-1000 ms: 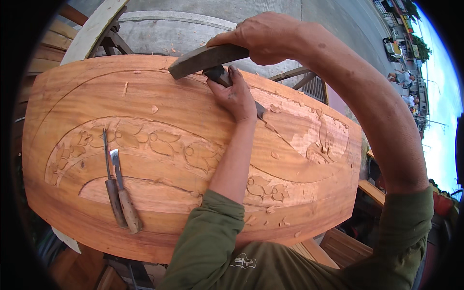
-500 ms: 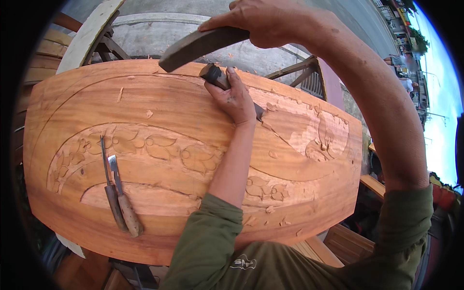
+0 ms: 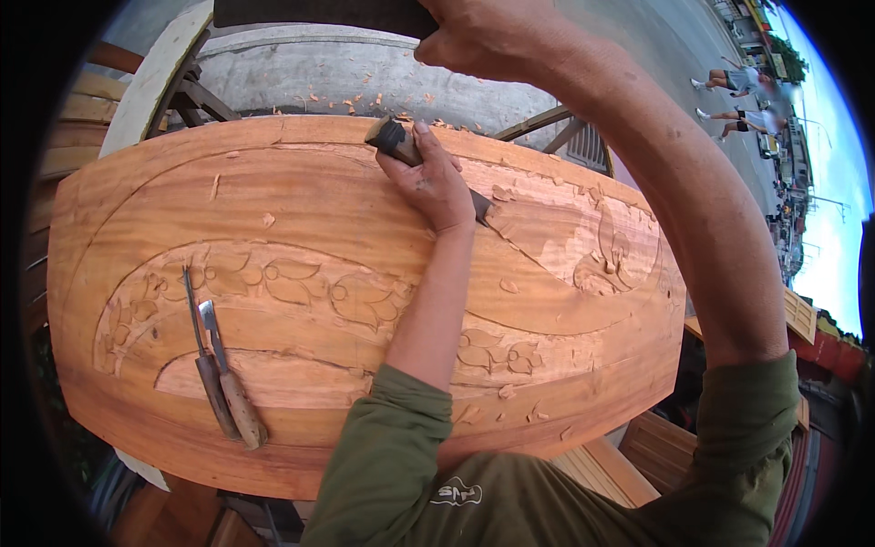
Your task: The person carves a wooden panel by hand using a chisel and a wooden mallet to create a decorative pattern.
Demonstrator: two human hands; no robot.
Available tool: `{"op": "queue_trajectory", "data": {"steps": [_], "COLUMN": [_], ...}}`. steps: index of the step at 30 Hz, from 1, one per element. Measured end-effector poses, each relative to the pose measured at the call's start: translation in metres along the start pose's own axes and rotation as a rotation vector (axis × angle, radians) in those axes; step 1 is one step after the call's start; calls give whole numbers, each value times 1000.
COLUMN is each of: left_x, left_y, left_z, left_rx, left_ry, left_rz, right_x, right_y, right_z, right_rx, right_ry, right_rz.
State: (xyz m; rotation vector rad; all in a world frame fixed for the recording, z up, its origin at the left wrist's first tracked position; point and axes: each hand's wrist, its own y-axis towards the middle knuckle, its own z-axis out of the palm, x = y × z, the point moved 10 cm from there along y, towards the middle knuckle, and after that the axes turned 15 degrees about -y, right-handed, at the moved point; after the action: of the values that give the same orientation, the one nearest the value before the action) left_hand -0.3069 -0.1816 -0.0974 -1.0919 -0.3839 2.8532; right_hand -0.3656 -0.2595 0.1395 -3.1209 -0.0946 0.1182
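My left hand (image 3: pixel 430 187) is closed round the handle of a chisel (image 3: pixel 397 142). Its handle end is dark, and its blade slants down to the right, the tip against the edge of a carved recess in the wooden panel (image 3: pixel 301 196). Above, at the top edge of the view, my right hand (image 3: pixel 488 41) grips a dark, flat wooden mallet (image 3: pixel 319 13), partly cut off by the frame. The mallet is apart from the chisel. Leaf and scroll shapes are carved into the panel, and curved lines run across it.
Two more chisels (image 3: pixel 228 392) with wooden handles lie side by side at the panel's left. Wood shavings (image 3: pixel 509 285) are scattered on the panel and on the pavement behind. A trestle (image 3: pixel 196 96) stands at the far left. Two people (image 3: pixel 743 100) are on the road at right.
My right hand has raised the mallet up and away from the chisel, partly out of view. The chisel and left hand shift slightly left in the picture, along with the panel.
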Motion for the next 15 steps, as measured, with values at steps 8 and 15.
{"op": "queue_trajectory", "data": {"steps": [8, 15], "left_x": [-5, -56], "left_y": [2, 52], "left_z": [35, 29], "left_rx": [93, 94], "left_ry": [-334, -200], "left_rz": [-315, -20], "right_x": [-37, -64], "right_y": [-52, -86], "right_z": [13, -13], "right_rx": [315, 185], "right_ry": [-137, -51], "right_rz": [155, 492]}}
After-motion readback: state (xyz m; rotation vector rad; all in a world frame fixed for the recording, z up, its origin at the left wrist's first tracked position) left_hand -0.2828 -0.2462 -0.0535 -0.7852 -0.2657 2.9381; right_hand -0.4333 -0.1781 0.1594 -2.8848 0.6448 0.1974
